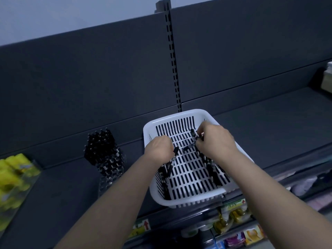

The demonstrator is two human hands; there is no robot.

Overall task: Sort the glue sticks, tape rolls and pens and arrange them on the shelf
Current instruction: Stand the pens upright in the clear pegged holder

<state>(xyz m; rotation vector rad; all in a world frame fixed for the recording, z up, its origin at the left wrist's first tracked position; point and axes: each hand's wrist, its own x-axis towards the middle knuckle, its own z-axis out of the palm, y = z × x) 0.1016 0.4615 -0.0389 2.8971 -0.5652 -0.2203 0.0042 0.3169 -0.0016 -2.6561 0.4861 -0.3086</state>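
Observation:
A white slotted basket (181, 115) stands on the dark shelf (269, 126). Both my hands reach into it. My left hand (158, 150) is closed around a bunch of black pens (166, 169) along the basket's left wall. Closed on another bunch of black pens (211, 169) that runs down the right side is my right hand (215, 141). One loose pen (188, 146) lies on the basket floor between the hands. A clear holder (105, 157) packed with black pens stands upright to the left of the basket.
Yellow packets (14, 177) sit in a clear tray at the far left of the shelf. Below the shelf edge are colourful packaged goods (233, 218). A slotted upright (173, 56) divides the back panel. Boxes (327, 76) stand at the far right.

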